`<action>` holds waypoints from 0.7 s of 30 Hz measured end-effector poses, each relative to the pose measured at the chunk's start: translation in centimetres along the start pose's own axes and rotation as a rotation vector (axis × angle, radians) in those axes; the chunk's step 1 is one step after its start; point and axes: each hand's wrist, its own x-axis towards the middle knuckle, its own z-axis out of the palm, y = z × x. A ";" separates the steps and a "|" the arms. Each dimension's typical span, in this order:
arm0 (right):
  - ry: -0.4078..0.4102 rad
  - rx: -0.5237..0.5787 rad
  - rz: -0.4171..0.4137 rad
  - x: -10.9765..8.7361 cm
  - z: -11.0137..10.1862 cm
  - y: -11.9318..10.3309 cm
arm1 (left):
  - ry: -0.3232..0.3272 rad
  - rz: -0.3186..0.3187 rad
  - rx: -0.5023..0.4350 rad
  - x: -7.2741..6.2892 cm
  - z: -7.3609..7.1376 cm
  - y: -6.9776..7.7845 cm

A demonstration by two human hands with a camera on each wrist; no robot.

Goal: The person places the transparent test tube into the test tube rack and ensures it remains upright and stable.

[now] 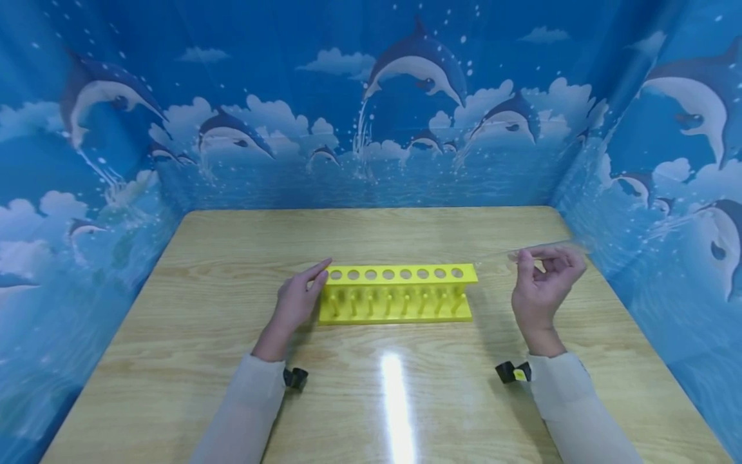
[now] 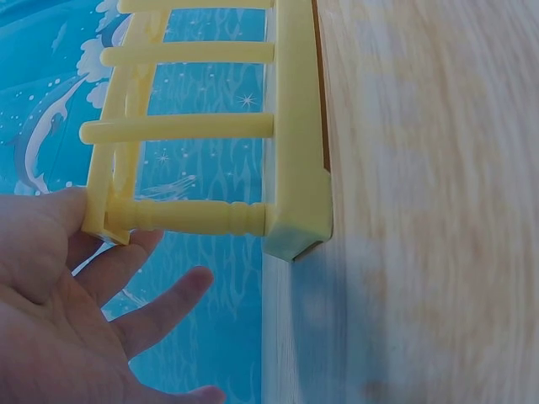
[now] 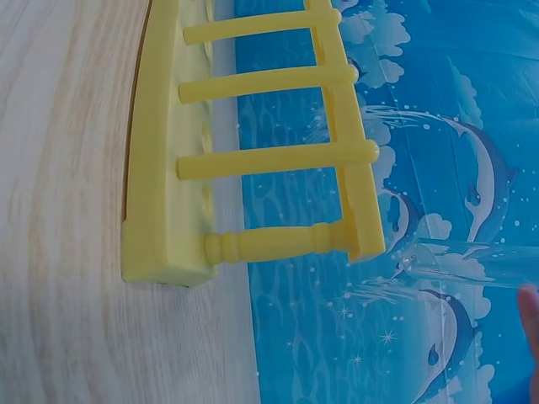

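Note:
A yellow test tube rack (image 1: 397, 318) stands on the table, its upper plate pierced by a row of holes and its base carrying upright pegs. At the rack's left end, my left hand (image 1: 297, 301) pinches the upper plate between thumb and index finger; in the left wrist view its other fingers (image 2: 168, 311) spread below. My right hand (image 1: 543, 298), raised to the right of the rack, holds a clear test tube (image 3: 480, 263) in its fingertips. The tube lies nearly level, one end pointing toward the rack. Only a fingertip (image 3: 530, 316) of that hand shows in the right wrist view.
The wooden table (image 1: 243, 399) carries a bright light reflection in front of the rack. A blue curtain (image 1: 278, 174) printed with dolphins surrounds its back and sides. Black wrist cameras sit at the left cuff (image 1: 249, 386) and the right cuff (image 1: 562, 380).

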 end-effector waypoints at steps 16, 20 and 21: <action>0.055 0.175 -0.061 -0.4 1.0 -0.6 | 0.009 0.003 -0.035 -0.2 0.2 0.1; 0.070 0.203 -0.071 -0.4 1.3 -0.9 | 0.014 0.003 -0.042 -0.3 0.2 0.1; 0.076 0.213 -0.074 -0.4 1.3 -1.0 | 0.014 0.002 -0.041 -0.2 0.2 0.1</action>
